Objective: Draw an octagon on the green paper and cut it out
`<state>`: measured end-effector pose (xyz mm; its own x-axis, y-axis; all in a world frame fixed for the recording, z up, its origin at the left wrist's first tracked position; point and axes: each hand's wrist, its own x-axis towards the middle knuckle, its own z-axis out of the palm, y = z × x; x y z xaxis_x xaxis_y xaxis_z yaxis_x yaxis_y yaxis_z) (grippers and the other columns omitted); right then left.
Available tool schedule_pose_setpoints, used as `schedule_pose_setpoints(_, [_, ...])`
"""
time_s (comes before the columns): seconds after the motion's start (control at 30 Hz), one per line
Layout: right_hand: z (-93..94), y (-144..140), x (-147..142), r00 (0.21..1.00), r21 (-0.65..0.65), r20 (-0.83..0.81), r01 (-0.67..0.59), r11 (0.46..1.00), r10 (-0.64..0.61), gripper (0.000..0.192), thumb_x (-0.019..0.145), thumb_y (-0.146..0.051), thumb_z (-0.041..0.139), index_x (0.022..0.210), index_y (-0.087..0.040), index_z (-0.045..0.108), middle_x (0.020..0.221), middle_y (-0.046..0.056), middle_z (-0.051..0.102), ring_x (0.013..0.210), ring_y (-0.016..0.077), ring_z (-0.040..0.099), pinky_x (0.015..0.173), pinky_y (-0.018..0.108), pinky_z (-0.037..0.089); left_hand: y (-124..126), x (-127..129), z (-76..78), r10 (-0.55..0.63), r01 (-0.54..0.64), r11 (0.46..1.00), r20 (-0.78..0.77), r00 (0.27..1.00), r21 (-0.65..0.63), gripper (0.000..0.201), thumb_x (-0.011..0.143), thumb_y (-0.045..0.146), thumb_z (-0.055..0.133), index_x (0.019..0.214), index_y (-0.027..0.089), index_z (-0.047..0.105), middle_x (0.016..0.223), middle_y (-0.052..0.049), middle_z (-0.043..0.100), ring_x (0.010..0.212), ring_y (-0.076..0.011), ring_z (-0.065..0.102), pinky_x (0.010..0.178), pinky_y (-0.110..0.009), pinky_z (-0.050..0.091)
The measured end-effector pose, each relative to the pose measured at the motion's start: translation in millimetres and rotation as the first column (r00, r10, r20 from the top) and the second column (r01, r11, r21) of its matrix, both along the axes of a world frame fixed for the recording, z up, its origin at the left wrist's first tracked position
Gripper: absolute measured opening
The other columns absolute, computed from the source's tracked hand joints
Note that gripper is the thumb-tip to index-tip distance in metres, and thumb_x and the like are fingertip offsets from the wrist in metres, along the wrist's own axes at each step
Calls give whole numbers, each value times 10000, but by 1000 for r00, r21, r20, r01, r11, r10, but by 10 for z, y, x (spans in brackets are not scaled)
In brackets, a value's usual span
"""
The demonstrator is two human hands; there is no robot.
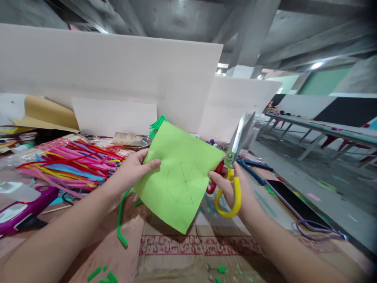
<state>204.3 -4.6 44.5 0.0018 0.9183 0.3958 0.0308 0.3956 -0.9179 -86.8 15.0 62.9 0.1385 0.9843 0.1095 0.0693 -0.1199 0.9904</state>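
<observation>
A light green sheet of paper [179, 149] is held up in front of me, slightly bent, with a polygon and crossing lines drawn in pencil. My left hand [144, 165] pinches its left edge, thumb on the front. At the right corner, my right hand [225, 184] grips the paper with the thumb. That same hand carries scissors [231, 165], blades upward and a little apart, the yellow handle loop in front of the fingers. A red curved part shows by the fingers; I cannot tell whether it belongs to the scissors. Behind the sheet, a green fuzzy bundle [159, 124] peeks out.
Colourful pipe cleaners [73, 161] lie in a heap at left, near a purple glue gun [32, 208]. A bent green pipe cleaner [120, 220] and cut green bits [110, 277] lie in front. At right are a phone [297, 202] and dark-blue-handled pliers [251, 171]. White boards [112, 70] stand behind.
</observation>
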Motion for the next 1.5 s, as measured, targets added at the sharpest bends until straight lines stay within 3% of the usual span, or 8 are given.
schedule_pose_setpoints(0.17, [39,-20,31,999,31,-8,54,998,-53,492,811,-436,814,1128,-280,471,694,-65,595,527,169,587,517,318,525,27,8,-127,-119,109,973,-33,992,-205,303,998,367,684,1225,169,652,1160,-75,695,940,-205,703,811,-394,620])
schedule_pose_setpoints(0.27, [37,25,53,998,33,-12,62,998,-62,513,809,-465,819,1113,-280,449,720,-68,579,531,165,586,529,325,530,105,4,-239,-111,91,959,-62,992,-267,285,988,347,699,1200,162,660,1150,-70,696,941,-206,701,816,-397,618])
schedule_pose_setpoints(0.4, [-26,85,89,1000,13,26,-10,1000,10,478,850,-588,776,1092,-282,501,777,-49,538,562,142,535,507,295,490,288,-147,-255,75,-84,971,-52,996,-223,311,1001,391,673,1213,164,653,1179,-76,684,975,-220,694,832,-409,612])
schedule_pose_setpoints(0.5, [-94,103,106,993,-37,75,-90,995,93,456,907,-686,667,1070,-273,567,705,-37,516,512,138,461,454,282,406,389,-304,-163,238,-238,954,-20,971,-180,338,1005,403,664,1249,171,639,1222,-88,670,1011,-229,687,855,-426,608])
schedule_pose_setpoints(0.6, [-141,85,85,980,-65,109,-157,985,163,453,933,-695,631,1080,-268,590,680,-31,513,504,138,451,469,283,380,401,-356,-77,321,-315,938,19,947,-144,338,1003,395,667,1256,173,637,1233,-91,668,1020,-230,687,862,-431,607])
schedule_pose_setpoints(0.97, [-180,-68,-94,964,-73,144,-214,974,223,620,900,-806,566,1104,-220,554,698,-63,419,517,100,346,508,267,262,161,-157,72,341,-341,940,106,934,-14,321,1003,381,670,1243,169,644,1220,-85,676,1016,-231,691,869,-431,607])
schedule_pose_setpoints(1.23, [-118,-198,-99,954,-101,156,-242,965,256,546,919,-734,620,1128,-231,587,772,-20,477,607,137,429,535,273,358,34,-25,78,308,-306,952,94,947,-33,271,1007,395,667,1132,155,684,1091,-57,718,922,-206,710,827,-401,613])
schedule_pose_setpoints(1.5, [-173,-159,-125,957,-98,113,-257,961,267,602,878,-790,612,1113,-238,564,756,-35,398,577,125,339,514,266,302,45,-4,-5,273,-274,962,113,955,-8,270,1003,388,672,1153,163,684,1139,-65,712,974,-222,706,867,-423,610])
